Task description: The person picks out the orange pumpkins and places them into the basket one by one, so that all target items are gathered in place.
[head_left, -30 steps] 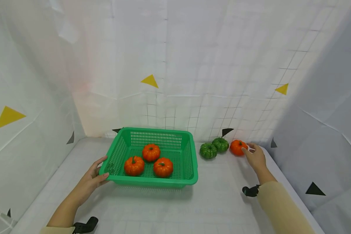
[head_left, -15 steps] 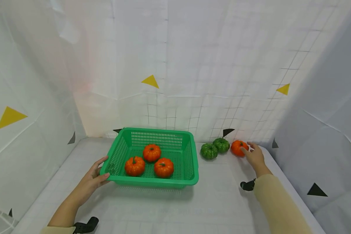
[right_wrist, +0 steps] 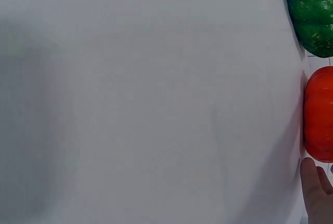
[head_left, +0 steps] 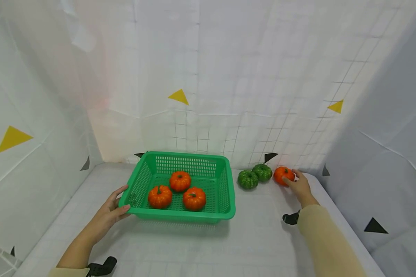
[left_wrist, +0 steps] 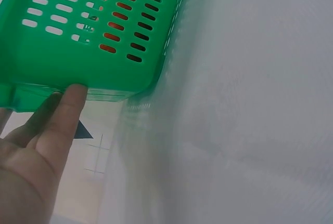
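In the head view a green plastic basket (head_left: pixel 183 215) with slotted walls holds three orange pumpkins, one at the back (head_left: pixel 180 181), one at the left (head_left: pixel 160 197) and one at the right (head_left: pixel 194 199). My left hand (head_left: pixel 107 211) holds the basket's left front corner, thumb at the front and fingers at the side; the basket wall (left_wrist: pixel 57 57) fills the upper left wrist view. My right hand (head_left: pixel 299 187) is at another orange pumpkin (head_left: pixel 282 175), thumb in front of it and fingers at its right side. In the right wrist view the fingertips lie close against this pumpkin (right_wrist: pixel 320 115).
Two green pumpkins, a nearer one (head_left: pixel 247 179) and a farther one (head_left: pixel 262 172), sit between the basket and the outer orange pumpkin. White sheets with yellow and black triangles wall the white table (head_left: pixel 256 231) at the back and both sides.
My right hand and forearm have shifted slightly left, and the thumb reaches farther across the orange pumpkin. The left hand and the basket stay as they were.
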### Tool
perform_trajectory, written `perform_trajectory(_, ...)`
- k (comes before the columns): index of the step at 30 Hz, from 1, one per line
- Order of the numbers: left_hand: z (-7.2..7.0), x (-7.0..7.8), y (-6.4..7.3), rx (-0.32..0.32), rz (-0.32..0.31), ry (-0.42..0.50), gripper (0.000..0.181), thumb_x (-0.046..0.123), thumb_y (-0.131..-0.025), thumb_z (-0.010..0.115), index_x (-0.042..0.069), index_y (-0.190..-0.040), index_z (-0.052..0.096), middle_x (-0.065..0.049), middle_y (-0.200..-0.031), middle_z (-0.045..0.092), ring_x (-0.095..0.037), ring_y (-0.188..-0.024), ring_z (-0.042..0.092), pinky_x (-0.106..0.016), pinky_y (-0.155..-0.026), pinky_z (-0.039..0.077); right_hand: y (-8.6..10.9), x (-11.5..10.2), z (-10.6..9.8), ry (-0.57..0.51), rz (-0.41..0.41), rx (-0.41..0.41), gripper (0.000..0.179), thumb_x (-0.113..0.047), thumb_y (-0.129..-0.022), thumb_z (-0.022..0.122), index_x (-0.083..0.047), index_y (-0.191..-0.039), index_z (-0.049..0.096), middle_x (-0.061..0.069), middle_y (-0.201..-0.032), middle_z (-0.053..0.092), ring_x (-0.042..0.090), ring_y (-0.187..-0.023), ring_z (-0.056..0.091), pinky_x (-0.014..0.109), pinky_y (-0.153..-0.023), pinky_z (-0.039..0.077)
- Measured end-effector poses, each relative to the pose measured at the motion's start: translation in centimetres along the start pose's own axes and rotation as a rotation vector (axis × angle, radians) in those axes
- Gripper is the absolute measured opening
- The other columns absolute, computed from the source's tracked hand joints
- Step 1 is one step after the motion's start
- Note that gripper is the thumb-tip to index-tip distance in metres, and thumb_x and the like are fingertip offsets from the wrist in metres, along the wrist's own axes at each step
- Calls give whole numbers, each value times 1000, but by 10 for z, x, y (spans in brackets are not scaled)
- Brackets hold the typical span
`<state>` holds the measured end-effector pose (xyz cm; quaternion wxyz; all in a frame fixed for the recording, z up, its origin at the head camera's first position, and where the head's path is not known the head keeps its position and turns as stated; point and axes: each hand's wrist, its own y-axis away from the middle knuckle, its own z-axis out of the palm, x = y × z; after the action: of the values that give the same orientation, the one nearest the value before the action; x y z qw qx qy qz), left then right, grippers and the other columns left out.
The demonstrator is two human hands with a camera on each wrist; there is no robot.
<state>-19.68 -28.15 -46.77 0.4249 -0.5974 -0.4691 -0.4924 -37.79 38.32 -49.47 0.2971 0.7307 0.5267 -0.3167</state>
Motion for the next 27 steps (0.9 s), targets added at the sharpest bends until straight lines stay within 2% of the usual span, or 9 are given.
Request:
perform_trajectory(8,1,1,0,4,-12,6,72,13,-104,54,14,-160,10,-33,-144,35,-14,-115,58,-23,-93,51,3,2,2,6,-28,-7,80,-33,-100,61,-1,-159,16,29,-161,12,49,-145,18,61,-118,19)
perform_trajectory(18,0,0,-1,8,-18,-4,72,14,-104,55,15,-161,10,-33,-143,35,-10,-114,58,-22,-93,51,-1,3,4,1,-14,5,80,-32,-100,62,-1,-159,16,28,-162,14,47,-147,14,61,-118,18)
perform_trajectory(27,-1,0,0,12,-12,9,72,13,-104,54,15,-161,10,-33,-144,35,-12,-114,58,-24,-94,51,4,-1,2,3,-9,5,81,-32,-100,64,-3,-159,18,29,-161,18,47,-146,18,61,-117,21)
